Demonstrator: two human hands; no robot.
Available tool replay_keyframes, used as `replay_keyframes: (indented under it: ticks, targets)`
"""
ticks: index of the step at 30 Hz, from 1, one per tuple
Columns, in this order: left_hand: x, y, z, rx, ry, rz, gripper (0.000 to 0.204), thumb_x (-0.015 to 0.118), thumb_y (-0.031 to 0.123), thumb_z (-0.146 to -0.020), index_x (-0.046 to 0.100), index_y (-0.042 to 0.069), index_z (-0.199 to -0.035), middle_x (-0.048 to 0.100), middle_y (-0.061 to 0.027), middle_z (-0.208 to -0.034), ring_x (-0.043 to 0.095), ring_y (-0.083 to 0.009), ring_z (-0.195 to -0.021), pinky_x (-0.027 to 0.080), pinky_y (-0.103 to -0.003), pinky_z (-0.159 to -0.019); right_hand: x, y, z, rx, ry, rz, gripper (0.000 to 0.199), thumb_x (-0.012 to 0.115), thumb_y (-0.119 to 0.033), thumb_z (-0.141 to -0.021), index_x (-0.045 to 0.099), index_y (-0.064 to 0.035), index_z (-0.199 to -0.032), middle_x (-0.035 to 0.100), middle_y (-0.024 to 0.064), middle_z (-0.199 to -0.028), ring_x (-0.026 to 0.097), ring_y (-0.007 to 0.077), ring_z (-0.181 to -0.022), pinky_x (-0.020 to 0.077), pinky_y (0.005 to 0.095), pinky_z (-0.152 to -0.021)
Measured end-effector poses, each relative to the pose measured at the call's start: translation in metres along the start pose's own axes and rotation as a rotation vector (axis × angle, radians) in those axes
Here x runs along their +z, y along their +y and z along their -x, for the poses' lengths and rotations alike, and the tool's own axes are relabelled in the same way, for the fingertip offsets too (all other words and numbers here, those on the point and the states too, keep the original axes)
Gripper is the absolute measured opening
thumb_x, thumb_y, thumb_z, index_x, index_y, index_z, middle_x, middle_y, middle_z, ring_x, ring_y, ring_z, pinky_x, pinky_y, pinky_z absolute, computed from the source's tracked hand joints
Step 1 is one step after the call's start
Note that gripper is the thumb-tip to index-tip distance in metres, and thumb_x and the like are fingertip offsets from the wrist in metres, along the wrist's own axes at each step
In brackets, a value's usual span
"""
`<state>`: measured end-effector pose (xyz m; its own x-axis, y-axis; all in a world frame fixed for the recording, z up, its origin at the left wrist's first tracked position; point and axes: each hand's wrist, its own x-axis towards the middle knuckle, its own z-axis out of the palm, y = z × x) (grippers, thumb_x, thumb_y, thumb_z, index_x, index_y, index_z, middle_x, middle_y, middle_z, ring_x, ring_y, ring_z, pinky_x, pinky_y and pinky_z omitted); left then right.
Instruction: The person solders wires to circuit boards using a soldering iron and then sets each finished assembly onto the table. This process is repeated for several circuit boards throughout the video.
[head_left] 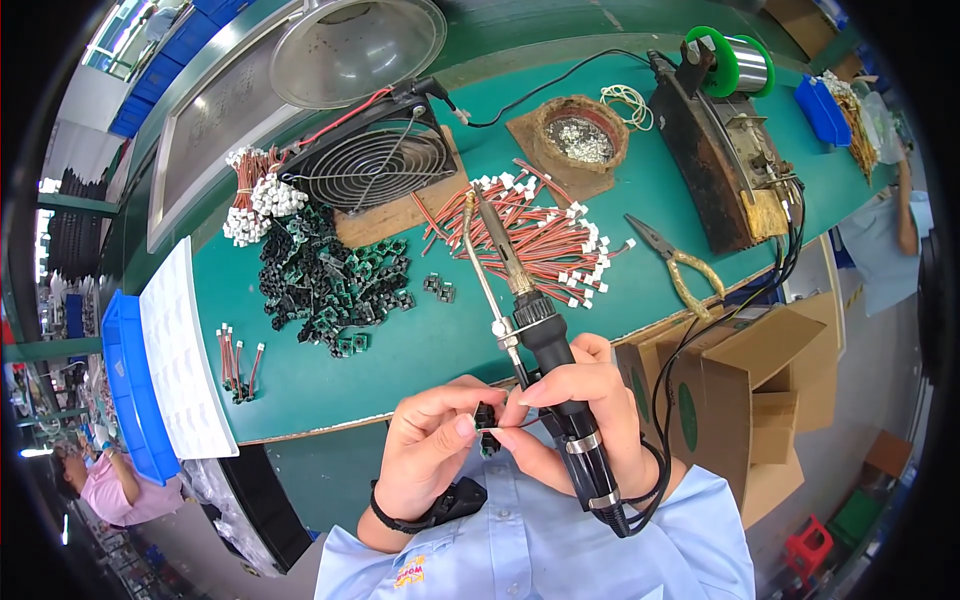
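My right hand grips the black handle of a soldering iron, whose metal shaft points up and away over the green bench. My left hand pinches a small black and green part between thumb and fingers. The fingertips of both hands meet at this part, just below the bench's near edge. A thin wire runs from the part under my right fingers.
On the bench lie a pile of red wires with white plugs, a heap of black and green parts, a small fan, pliers, a solder feeder with a spool, a white tray and cardboard boxes at right.
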<state>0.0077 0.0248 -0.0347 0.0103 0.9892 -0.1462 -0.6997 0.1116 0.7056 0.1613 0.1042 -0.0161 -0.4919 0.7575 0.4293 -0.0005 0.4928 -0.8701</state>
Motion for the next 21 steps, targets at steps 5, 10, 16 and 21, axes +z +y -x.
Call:
replay_keyframes:
  ticks: [5,10,16,21]
  targets:
    - [0.0013,-0.0014,-0.0002,-0.003,0.021,0.010,0.027,0.056,0.012,-0.088,0.059,-0.005,-0.109,0.057,-0.0152,-0.105,0.053,-0.0218,-0.099,0.040,-0.033,-0.088,-0.0002,0.0014,0.0011,0.004,-0.004,-0.008,0.047,0.074,0.000,-0.068,0.043,-0.0118,-0.101,0.065,-0.0017,-0.074,0.059,0.0114,-0.067,0.0293,0.0336,-0.078]
    - [0.0026,0.0001,-0.0013,-0.013,0.022,-0.005,0.026,0.057,0.012,-0.088,0.059,-0.005,-0.108,0.057,-0.0149,-0.105,0.053,-0.0213,-0.098,0.040,-0.033,-0.088,-0.0010,0.0014,0.0013,0.009,-0.007,-0.012,0.047,0.074,-0.001,-0.068,0.043,-0.0118,-0.101,0.065,-0.0019,-0.074,0.059,0.0113,-0.066,0.0290,0.0334,-0.077]
    - [0.0032,0.0000,-0.0012,0.010,0.032,-0.056,0.026,0.057,0.011,-0.087,0.059,-0.005,-0.108,0.057,-0.0146,-0.104,0.053,-0.0211,-0.097,0.040,-0.033,-0.087,-0.0017,0.0015,0.0011,0.012,0.005,-0.013,0.047,0.074,-0.001,-0.067,0.043,-0.0119,-0.101,0.064,-0.0024,-0.074,0.059,0.0107,-0.064,0.0289,0.0331,-0.076]
    - [0.0037,-0.0008,-0.0009,0.019,0.046,-0.075,0.026,0.057,0.011,-0.087,0.059,-0.005,-0.107,0.057,-0.0147,-0.104,0.053,-0.0210,-0.096,0.040,-0.033,-0.087,-0.0025,0.0020,0.0014,0.010,-0.002,-0.016,0.048,0.074,0.000,-0.067,0.044,-0.0120,-0.102,0.064,-0.0028,-0.074,0.059,0.0104,-0.064,0.0288,0.0330,-0.075]
